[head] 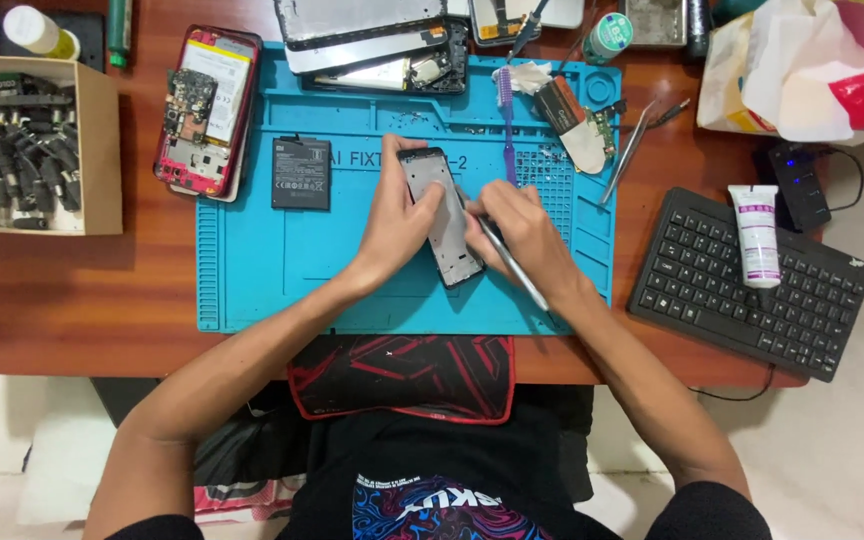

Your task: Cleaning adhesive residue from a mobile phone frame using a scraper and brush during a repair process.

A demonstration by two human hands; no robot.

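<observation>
Left hand (399, 222) gripped thin black plastic phone frame (442, 215) by its edges; right hand (522, 230) pinched slim metal tool (514, 270) against it. Judged light, bendable, fragile.

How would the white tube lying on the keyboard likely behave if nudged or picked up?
The white tube lies flat across the black keyboard, so it probably would roll sideways little; the uneven keys should hinder it. It looks like a soft squeeze tube, likely light and yielding under pinch. Its dark capped end points toward the person, so it would likely not leak.
</observation>
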